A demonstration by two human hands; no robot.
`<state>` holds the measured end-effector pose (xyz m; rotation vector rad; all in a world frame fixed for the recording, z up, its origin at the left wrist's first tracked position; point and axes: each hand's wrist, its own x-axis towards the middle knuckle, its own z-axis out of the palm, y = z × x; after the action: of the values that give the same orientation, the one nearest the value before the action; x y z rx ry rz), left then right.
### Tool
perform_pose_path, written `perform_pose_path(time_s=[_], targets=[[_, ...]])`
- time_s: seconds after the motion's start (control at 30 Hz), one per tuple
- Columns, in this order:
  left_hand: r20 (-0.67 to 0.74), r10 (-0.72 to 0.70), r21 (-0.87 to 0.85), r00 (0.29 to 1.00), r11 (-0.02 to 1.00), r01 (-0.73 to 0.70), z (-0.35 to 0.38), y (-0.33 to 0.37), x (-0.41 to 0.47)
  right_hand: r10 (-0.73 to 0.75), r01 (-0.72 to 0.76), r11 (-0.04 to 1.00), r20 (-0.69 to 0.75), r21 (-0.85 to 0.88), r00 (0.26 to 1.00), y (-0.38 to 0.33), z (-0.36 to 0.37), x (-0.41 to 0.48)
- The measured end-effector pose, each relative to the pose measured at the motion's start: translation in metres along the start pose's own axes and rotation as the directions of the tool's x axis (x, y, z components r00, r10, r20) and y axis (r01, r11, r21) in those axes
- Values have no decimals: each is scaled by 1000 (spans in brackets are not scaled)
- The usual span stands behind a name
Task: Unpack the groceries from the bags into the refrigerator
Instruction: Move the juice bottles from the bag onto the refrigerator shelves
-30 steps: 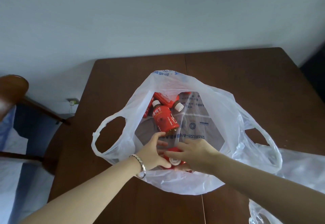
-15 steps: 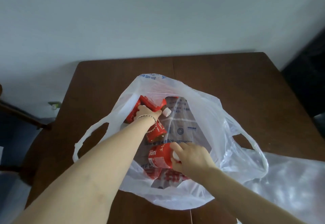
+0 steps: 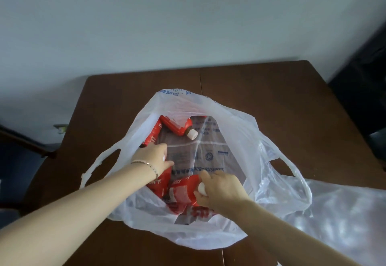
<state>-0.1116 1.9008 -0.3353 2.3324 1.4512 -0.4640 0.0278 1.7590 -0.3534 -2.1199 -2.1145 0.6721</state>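
In the white bag (image 3: 236,132), at 6 o'clock, lie two red bottles. The left hand (image 3: 153,159) curls round the top of the left bottle (image 3: 159,183); the right hand (image 3: 222,191) grips the right bottle (image 3: 180,191) at its white cap. A third bottle (image 3: 176,126) lies at 11 o'clock. The bag's mouth gapes wide on the table (image 3: 282,90), with a second bag (image 3: 344,213) at 4.

Inside bag (image 3: 236,127): left hand (image 3: 153,159) grips red bottle (image 3: 161,183), right hand (image 3: 222,191) second bottle (image 3: 181,191).

Left grip (image 3: 153,158) curled, grasping; right grip (image 3: 219,190) curled, grasping.
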Motion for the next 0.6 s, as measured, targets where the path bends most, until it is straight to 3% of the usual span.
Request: perform_pose_path(time_s=[0.23,0.37,0.43,0.5,0.6], targets=[[-114,6,22,993,1000,-3,-4,7,-39,88,-89,996,-55,-9,995,-5,4,-1],[-232,60,63,971,997,-46,-19,17,-61,41,-47,999,-249,-17,968,-6,6,-1],[-272,87,36,958,996,-80,-26,21,-73,113,-111,994,-210,23,971,-9,4,-1],[-297,104,4,949,994,-108,-33,22,-82,180,-178,983,-62,36,982,-12,0,-4],[-312,149,-23,938,986,-164,-43,22,-94,233,-230,971,-35,65,972,-25,-16,-7]])
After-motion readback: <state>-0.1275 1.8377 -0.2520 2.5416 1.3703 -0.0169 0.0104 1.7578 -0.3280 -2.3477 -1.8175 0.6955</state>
